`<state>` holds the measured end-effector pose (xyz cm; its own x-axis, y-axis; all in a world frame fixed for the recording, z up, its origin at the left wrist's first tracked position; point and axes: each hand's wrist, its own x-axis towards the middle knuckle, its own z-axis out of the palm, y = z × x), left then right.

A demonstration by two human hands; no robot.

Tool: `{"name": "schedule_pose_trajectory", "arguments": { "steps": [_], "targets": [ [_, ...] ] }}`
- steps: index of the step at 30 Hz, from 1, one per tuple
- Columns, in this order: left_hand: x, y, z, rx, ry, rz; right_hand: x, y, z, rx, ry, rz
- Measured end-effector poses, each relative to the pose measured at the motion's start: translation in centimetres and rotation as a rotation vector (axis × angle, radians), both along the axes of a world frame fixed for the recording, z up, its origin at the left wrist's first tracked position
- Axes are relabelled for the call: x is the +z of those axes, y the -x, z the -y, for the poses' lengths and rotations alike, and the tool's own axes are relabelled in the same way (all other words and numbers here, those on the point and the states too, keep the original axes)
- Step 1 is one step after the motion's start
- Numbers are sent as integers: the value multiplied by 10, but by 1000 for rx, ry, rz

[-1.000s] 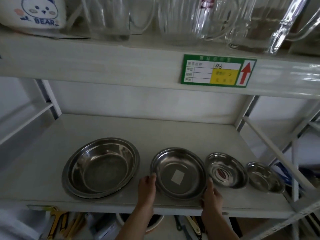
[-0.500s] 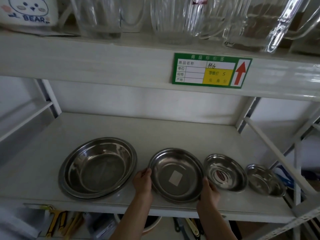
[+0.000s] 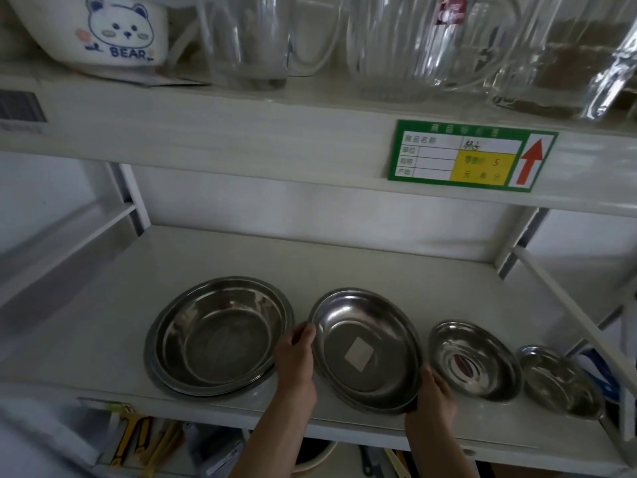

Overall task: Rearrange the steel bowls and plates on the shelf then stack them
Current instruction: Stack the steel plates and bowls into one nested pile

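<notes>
I had both hands on the second steel plate (image 3: 365,346), the one with a pale square label in its middle. My left hand (image 3: 296,360) gripped its left rim, thumb curled over the edge, and my right hand (image 3: 432,396) clasped its lower right rim, fingers wrapped round the lip. The plate sat tilted, its far edge higher than the near one, above the front of the white shelf (image 3: 310,267).

Just to its left lay the largest steel bowl (image 3: 219,334), seated in a wider plate, its right rim close beside my left hand. To the right stood a smaller steel bowl (image 3: 474,360), its left edge near my right grip, and beyond it the smallest bowl (image 3: 560,381) near the shelf's right end.

On the shelf above stood a bear-printed white bowl (image 3: 117,32) and clear glass jugs (image 3: 389,46). A green price tag (image 3: 472,155) with a red arrow was fixed to that shelf's front edge.
</notes>
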<state>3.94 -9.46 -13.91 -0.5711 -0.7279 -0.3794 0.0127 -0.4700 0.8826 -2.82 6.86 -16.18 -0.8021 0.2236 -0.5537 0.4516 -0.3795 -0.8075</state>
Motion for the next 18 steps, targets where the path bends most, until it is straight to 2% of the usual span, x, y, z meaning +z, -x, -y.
{"name": "schedule_pose_trajectory", "arguments": {
  "steps": [6,10,18],
  "targets": [
    [18,-24,39,48,26,-5,29,1,40,119,21,-133],
    [27,-49,78,165,94,-12,39,3,89,227,-12,-230],
    [25,-92,149,361,125,0,37,-13,173,446,-70,-287]
  ]
}}
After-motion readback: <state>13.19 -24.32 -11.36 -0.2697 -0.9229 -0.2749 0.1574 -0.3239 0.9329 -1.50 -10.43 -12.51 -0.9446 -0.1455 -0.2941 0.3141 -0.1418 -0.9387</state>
